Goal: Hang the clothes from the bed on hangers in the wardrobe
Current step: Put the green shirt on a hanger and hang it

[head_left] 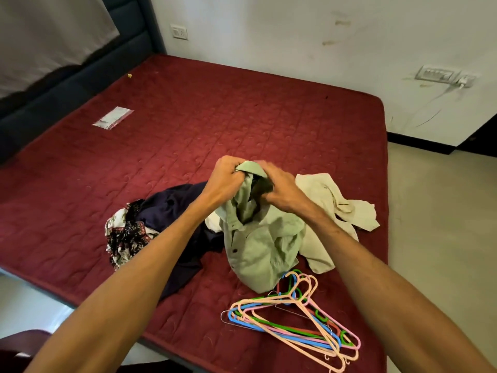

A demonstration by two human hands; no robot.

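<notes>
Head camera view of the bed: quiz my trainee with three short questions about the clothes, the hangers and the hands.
1. True or false: the left hand and the right hand both grip the pale green button-up shirt.
2. The heap of coloured plastic hangers lies: A on the floor; B on the maroon quilted mattress, next to the shirt; C inside a wardrobe.
3. Fill in: the crumpled garment to the right of the shirt is ___ in colour.
Key: 1 true; 2 B; 3 cream.
</notes>
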